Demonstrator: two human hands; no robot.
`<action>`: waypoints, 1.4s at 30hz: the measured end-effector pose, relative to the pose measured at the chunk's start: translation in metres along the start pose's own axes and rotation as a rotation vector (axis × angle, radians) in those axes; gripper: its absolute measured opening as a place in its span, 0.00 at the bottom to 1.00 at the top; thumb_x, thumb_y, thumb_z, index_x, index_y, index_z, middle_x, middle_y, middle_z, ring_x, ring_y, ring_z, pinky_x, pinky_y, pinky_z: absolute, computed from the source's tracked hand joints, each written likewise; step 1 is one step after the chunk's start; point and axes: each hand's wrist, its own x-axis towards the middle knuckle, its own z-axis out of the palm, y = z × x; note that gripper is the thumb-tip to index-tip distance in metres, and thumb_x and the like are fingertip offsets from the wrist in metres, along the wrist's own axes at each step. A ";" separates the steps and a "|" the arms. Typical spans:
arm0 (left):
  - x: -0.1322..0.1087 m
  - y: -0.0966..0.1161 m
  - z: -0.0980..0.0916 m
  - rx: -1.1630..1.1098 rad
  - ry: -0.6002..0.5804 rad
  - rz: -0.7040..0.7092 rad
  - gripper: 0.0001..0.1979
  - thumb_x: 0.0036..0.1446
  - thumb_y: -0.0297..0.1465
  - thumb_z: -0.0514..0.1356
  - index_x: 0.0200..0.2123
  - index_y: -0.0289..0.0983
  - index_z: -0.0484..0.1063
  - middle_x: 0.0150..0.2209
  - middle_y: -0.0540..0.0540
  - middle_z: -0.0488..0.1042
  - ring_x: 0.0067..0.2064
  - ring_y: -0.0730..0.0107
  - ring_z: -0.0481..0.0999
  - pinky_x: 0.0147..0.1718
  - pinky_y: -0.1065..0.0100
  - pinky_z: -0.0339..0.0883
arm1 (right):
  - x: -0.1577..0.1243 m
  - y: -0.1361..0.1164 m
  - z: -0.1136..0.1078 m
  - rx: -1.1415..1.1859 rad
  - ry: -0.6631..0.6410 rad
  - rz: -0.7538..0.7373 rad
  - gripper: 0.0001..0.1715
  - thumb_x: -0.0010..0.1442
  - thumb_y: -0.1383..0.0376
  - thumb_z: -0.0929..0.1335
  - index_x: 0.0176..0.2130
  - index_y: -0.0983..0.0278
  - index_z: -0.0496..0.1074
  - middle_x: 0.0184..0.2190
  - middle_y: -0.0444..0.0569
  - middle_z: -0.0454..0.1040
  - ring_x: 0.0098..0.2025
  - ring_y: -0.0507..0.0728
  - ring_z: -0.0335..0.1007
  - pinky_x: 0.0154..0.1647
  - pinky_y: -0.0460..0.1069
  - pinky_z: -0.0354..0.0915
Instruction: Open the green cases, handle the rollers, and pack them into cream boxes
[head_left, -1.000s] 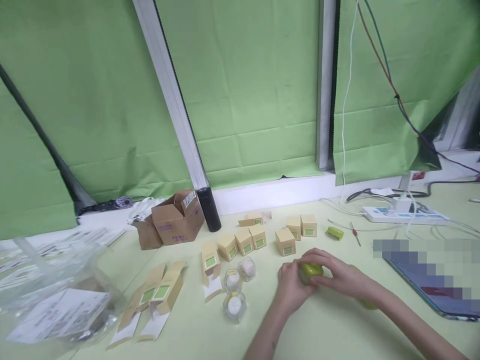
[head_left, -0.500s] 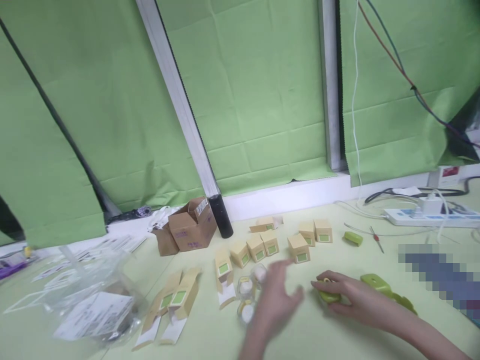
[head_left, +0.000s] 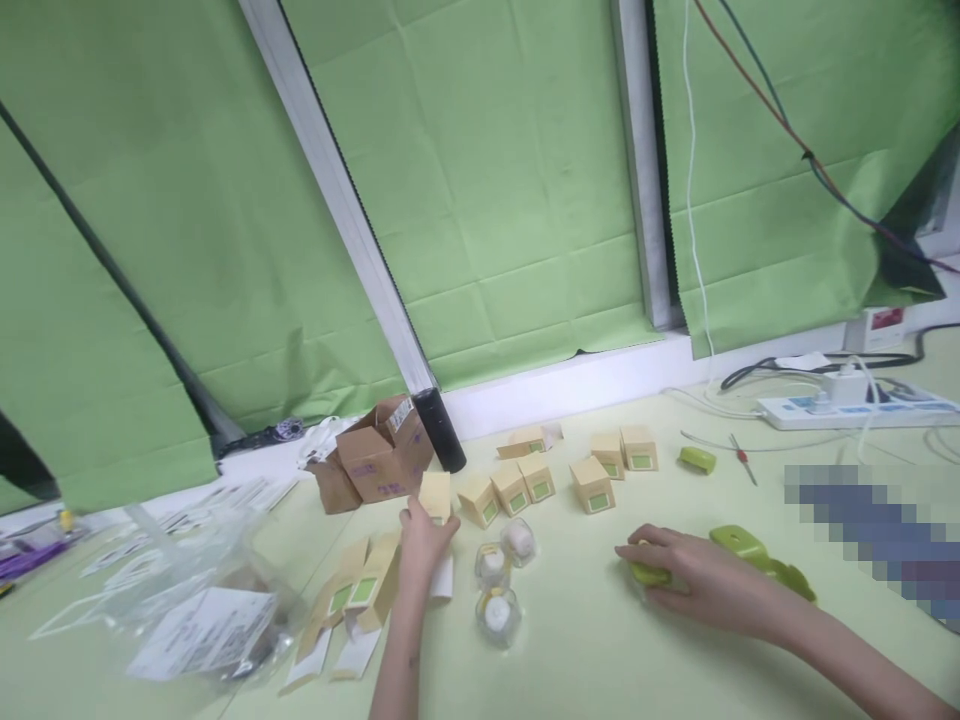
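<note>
My left hand [head_left: 426,545] has its fingers around a small cream box [head_left: 435,492] with an open white flap hanging toward me. My right hand [head_left: 686,575] is closed on a small olive-green plastic piece [head_left: 649,572], mostly hidden under the fingers. Between the hands, several clear round containers with white contents [head_left: 498,612] stand on the table. Two open cream boxes [head_left: 373,585] with green label patches lie left of my left hand. More green plastic parts [head_left: 741,541] rest just behind my right hand.
Several small cream boxes [head_left: 592,484] stand farther back. A brown carton [head_left: 386,462] and a black cylinder [head_left: 440,430] are at the wall. A clear plastic bag [head_left: 217,610] lies left. A screwdriver [head_left: 742,456] and a power strip [head_left: 799,412] with cables are at right.
My left hand has moved left from beside the round containers and now grips the cream box. My right hand keeps the green piece in almost the same spot. The view has shifted slightly.
</note>
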 end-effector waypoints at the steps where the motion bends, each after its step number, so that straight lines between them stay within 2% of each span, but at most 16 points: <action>1: -0.007 0.006 -0.005 -0.018 0.041 0.030 0.37 0.50 0.29 0.60 0.60 0.33 0.46 0.55 0.34 0.59 0.55 0.54 0.64 0.52 0.57 0.60 | 0.001 0.001 0.001 0.012 0.010 0.016 0.24 0.54 0.64 0.65 0.51 0.53 0.70 0.45 0.49 0.73 0.39 0.62 0.73 0.35 0.52 0.66; 3: -0.027 0.024 -0.013 -0.110 0.074 0.090 0.42 0.49 0.33 0.61 0.61 0.37 0.41 0.58 0.36 0.53 0.56 0.57 0.64 0.52 0.59 0.60 | 0.002 0.002 0.002 0.097 0.042 0.075 0.24 0.55 0.60 0.66 0.52 0.52 0.69 0.46 0.48 0.73 0.39 0.62 0.73 0.36 0.53 0.67; 5: -0.051 0.045 -0.012 -0.405 0.001 0.146 0.43 0.44 0.37 0.65 0.60 0.42 0.46 0.58 0.38 0.54 0.53 0.54 0.65 0.49 0.59 0.63 | 0.005 0.002 0.004 0.252 0.123 0.155 0.27 0.55 0.55 0.67 0.54 0.52 0.66 0.50 0.48 0.71 0.43 0.63 0.72 0.41 0.54 0.68; 8: -0.087 0.073 0.007 -0.760 -0.382 0.188 0.43 0.41 0.34 0.67 0.59 0.43 0.49 0.54 0.37 0.63 0.49 0.53 0.69 0.44 0.58 0.65 | 0.009 -0.003 0.001 0.506 0.319 0.249 0.30 0.54 0.49 0.67 0.54 0.56 0.64 0.55 0.50 0.66 0.51 0.65 0.66 0.47 0.57 0.67; 11: -0.113 0.085 0.040 -0.852 -0.763 0.234 0.40 0.37 0.31 0.70 0.54 0.42 0.57 0.48 0.38 0.68 0.46 0.53 0.71 0.41 0.59 0.65 | 0.012 -0.011 -0.007 0.759 0.481 0.301 0.31 0.53 0.49 0.68 0.52 0.58 0.62 0.54 0.53 0.67 0.52 0.64 0.66 0.48 0.57 0.67; 13: -0.122 0.084 0.061 -0.895 -0.918 0.247 0.40 0.34 0.31 0.71 0.51 0.42 0.58 0.46 0.41 0.68 0.44 0.56 0.71 0.41 0.61 0.64 | 0.012 -0.015 -0.013 0.926 0.501 0.317 0.29 0.54 0.49 0.68 0.50 0.59 0.62 0.51 0.53 0.69 0.49 0.63 0.69 0.47 0.56 0.68; 15: -0.126 0.078 0.077 -0.927 -0.983 0.215 0.42 0.32 0.31 0.72 0.50 0.43 0.55 0.44 0.44 0.68 0.42 0.61 0.71 0.40 0.64 0.64 | 0.011 -0.017 -0.017 1.020 0.424 0.325 0.25 0.55 0.49 0.67 0.46 0.61 0.64 0.46 0.53 0.72 0.47 0.61 0.71 0.46 0.56 0.68; 20: -0.129 0.067 0.092 -0.951 -0.985 0.130 0.45 0.32 0.31 0.73 0.51 0.44 0.50 0.45 0.44 0.68 0.43 0.60 0.71 0.40 0.64 0.63 | 0.007 -0.016 -0.017 0.931 0.179 0.350 0.22 0.55 0.47 0.66 0.38 0.63 0.71 0.38 0.49 0.74 0.43 0.59 0.71 0.44 0.54 0.67; 25: -0.131 0.069 0.096 -1.029 -1.029 0.074 0.38 0.38 0.32 0.71 0.51 0.40 0.54 0.46 0.41 0.70 0.46 0.58 0.71 0.43 0.62 0.62 | 0.006 -0.011 -0.007 0.896 0.057 0.364 0.20 0.58 0.50 0.64 0.41 0.61 0.73 0.39 0.48 0.75 0.42 0.59 0.71 0.44 0.54 0.67; 28: -0.132 0.071 0.098 -1.109 -1.022 -0.036 0.32 0.40 0.34 0.70 0.47 0.38 0.59 0.43 0.41 0.73 0.45 0.58 0.72 0.43 0.63 0.62 | 0.006 -0.007 0.000 0.854 0.040 0.402 0.24 0.60 0.49 0.61 0.44 0.60 0.73 0.44 0.51 0.74 0.48 0.62 0.69 0.49 0.56 0.66; 31: -0.131 0.073 0.095 -1.178 -0.959 -0.159 0.28 0.42 0.34 0.69 0.45 0.36 0.62 0.43 0.40 0.74 0.45 0.57 0.73 0.43 0.63 0.63 | 0.006 -0.007 0.001 0.794 0.067 0.435 0.29 0.61 0.46 0.58 0.49 0.60 0.71 0.48 0.53 0.72 0.51 0.63 0.67 0.53 0.58 0.63; 33: -0.128 0.074 0.090 -1.233 -0.897 -0.204 0.25 0.45 0.35 0.67 0.45 0.36 0.63 0.45 0.39 0.73 0.46 0.56 0.73 0.42 0.62 0.63 | 0.004 -0.011 -0.002 0.707 0.108 0.406 0.29 0.60 0.46 0.60 0.53 0.58 0.66 0.53 0.52 0.68 0.54 0.64 0.64 0.56 0.60 0.59; 36: -0.124 0.072 0.081 -1.313 -0.787 -0.228 0.23 0.48 0.35 0.65 0.46 0.38 0.63 0.47 0.40 0.73 0.49 0.55 0.72 0.44 0.62 0.64 | -0.003 -0.023 -0.004 0.445 0.101 0.158 0.34 0.54 0.48 0.67 0.57 0.52 0.60 0.59 0.49 0.58 0.60 0.65 0.55 0.58 0.60 0.56; 39: -0.121 0.068 0.077 -1.385 -0.711 -0.274 0.23 0.47 0.34 0.65 0.46 0.39 0.63 0.48 0.43 0.73 0.50 0.58 0.71 0.45 0.64 0.64 | -0.012 -0.034 0.002 0.183 -0.039 -0.198 0.47 0.43 0.51 0.74 0.59 0.51 0.58 0.60 0.51 0.55 0.60 0.66 0.54 0.55 0.58 0.60; 40: -0.120 0.067 0.078 -1.401 -0.698 -0.291 0.23 0.47 0.34 0.65 0.47 0.40 0.63 0.48 0.43 0.73 0.50 0.58 0.71 0.45 0.64 0.64 | -0.014 -0.038 0.006 0.099 -0.064 -0.295 0.47 0.43 0.53 0.75 0.59 0.51 0.58 0.60 0.52 0.57 0.59 0.66 0.56 0.54 0.57 0.62; 42: -0.120 0.066 0.079 -1.418 -0.698 -0.299 0.26 0.46 0.34 0.66 0.49 0.40 0.63 0.49 0.44 0.73 0.50 0.58 0.72 0.45 0.64 0.64 | -0.015 -0.042 0.016 -0.080 -0.006 -0.447 0.39 0.49 0.58 0.73 0.58 0.50 0.60 0.56 0.51 0.64 0.55 0.63 0.63 0.49 0.54 0.66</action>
